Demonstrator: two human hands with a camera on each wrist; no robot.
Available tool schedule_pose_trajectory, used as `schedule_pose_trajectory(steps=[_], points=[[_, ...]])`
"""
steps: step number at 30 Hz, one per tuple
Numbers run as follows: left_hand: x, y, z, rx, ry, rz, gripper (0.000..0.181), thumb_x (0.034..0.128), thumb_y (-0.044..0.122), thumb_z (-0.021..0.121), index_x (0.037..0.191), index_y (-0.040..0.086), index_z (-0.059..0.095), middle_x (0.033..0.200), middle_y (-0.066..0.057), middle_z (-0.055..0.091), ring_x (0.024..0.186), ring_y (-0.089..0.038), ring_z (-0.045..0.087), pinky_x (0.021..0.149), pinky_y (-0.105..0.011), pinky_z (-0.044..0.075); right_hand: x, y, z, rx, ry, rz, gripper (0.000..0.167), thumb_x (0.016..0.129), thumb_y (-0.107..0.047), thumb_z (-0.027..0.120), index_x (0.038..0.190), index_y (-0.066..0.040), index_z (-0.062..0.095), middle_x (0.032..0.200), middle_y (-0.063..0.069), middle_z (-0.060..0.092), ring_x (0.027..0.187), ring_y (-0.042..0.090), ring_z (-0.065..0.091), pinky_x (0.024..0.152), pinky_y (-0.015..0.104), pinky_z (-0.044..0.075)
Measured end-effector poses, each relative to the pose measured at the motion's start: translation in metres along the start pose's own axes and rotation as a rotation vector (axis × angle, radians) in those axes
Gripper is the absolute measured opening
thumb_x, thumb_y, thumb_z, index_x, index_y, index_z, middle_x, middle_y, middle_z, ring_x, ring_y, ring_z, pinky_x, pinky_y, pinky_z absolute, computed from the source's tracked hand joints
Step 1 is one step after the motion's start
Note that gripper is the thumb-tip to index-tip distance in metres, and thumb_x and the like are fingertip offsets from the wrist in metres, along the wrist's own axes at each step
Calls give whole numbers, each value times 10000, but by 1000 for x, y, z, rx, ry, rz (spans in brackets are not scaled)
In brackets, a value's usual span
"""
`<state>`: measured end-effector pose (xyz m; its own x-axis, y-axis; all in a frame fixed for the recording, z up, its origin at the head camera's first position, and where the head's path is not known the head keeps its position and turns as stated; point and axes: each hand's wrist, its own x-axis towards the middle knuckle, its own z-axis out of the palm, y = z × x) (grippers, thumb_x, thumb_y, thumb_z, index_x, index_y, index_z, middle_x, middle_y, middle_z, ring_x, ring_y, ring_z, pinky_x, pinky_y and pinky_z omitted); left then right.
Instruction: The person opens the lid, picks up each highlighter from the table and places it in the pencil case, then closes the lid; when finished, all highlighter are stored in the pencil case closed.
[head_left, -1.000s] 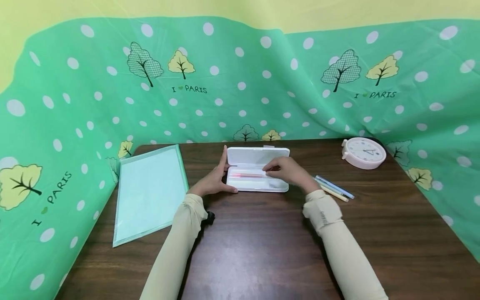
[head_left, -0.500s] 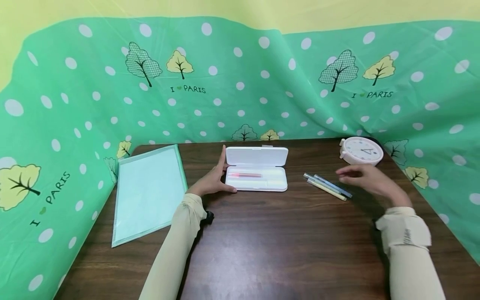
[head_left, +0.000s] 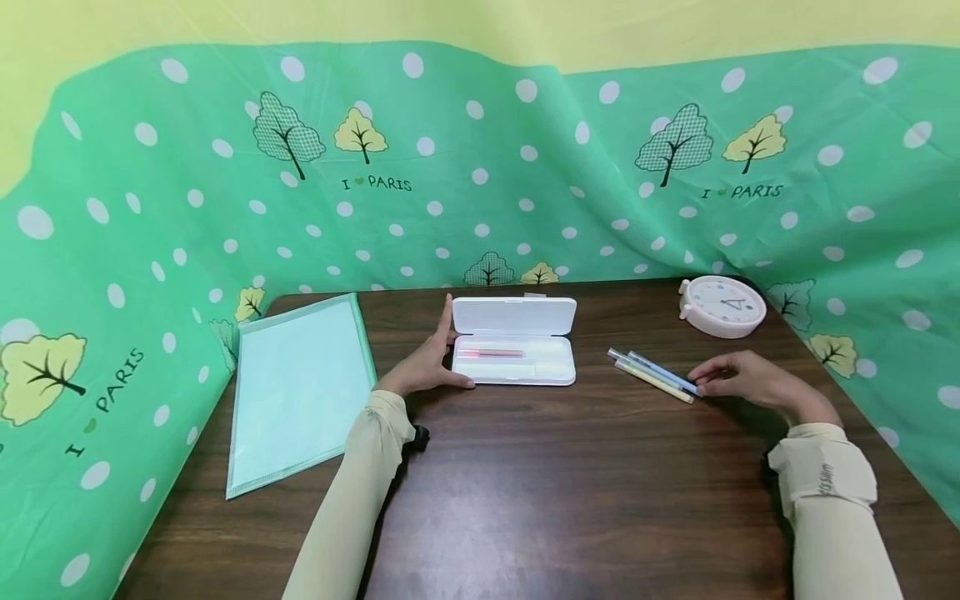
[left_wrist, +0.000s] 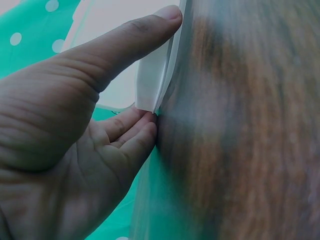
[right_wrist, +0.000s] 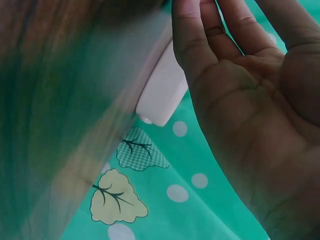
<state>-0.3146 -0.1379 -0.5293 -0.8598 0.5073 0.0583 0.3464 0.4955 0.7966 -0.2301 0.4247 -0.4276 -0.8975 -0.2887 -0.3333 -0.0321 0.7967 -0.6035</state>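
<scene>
A white pencil case (head_left: 513, 372) lies with its lid raised, red or pink pens (head_left: 491, 353) inside. My left hand (head_left: 423, 362) grips its left end, thumb along the front edge and fingers at the back; in the left wrist view the hand (left_wrist: 75, 115) has its thumb over the case's edge (left_wrist: 152, 80). At the right, my right hand (head_left: 757, 385) pinches the near end of a blue pen (head_left: 656, 368), beside a yellow pen (head_left: 654, 382). In the right wrist view the hand (right_wrist: 240, 100) has bent fingers, their tips cut off by the frame.
A round pink-white clock (head_left: 723, 307) stands behind my right hand, its side (right_wrist: 162, 90) also in the right wrist view. A pale green folder (head_left: 300, 392) lies at the left of the brown table (head_left: 540, 500). A green dotted cloth (head_left: 480, 200) hangs behind.
My right hand has left the inside of the case, moved right, and come down onto the end of the pens. My left hand has stayed at the case.
</scene>
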Motion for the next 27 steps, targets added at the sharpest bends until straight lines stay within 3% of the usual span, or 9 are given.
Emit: schedule_pose_trajectory(steps=[1,8,14,18,23,27], points=[[5,-7,2,-13,7,-5,1644,698,606,1002,1671,399,-306,1622,-165,480,1522,-290,438,1242,-573,337,1,0,1,-8,-2,-4,308,1071,-128,705,1284,94,723,1236,197,741,1052,194,611,830,243,495],[5,-7,2,0,10,12,1674,661,698,975,1677,354,-310,1587,-167,508,1501,-303,463,1228,-576,359,1,-1,3,-6,-20,-2,279,1053,-127,735,1238,82,744,1193,162,745,1026,205,594,824,231,478],[3,-6,2,-34,8,-12,1643,698,594,1007,1665,421,-310,1624,-170,474,1528,-300,431,1247,-578,324,3,-5,3,-17,-18,-7,246,1042,-79,733,1198,111,739,1105,128,746,983,206,590,807,226,480],[1,0,0,-35,-4,-14,1630,730,522,1016,1652,434,-325,1624,-173,471,1526,-289,429,1253,-559,319,5,-6,4,-23,3,-7,217,1028,-50,736,1161,121,740,1064,116,738,956,199,583,795,235,477],[3,-6,2,-23,6,3,1647,686,663,981,1657,417,-326,1627,-157,470,1513,-274,447,1242,-565,339,8,-7,6,-35,36,-7,172,1009,-26,736,1116,107,757,1037,119,739,949,217,582,780,246,480],[4,-9,2,-25,7,10,1645,702,625,991,1668,385,-317,1623,-161,476,1512,-270,451,1243,-571,334,6,-4,5,-51,72,-19,174,1017,-47,733,1116,89,775,1058,139,754,966,224,596,795,260,490]])
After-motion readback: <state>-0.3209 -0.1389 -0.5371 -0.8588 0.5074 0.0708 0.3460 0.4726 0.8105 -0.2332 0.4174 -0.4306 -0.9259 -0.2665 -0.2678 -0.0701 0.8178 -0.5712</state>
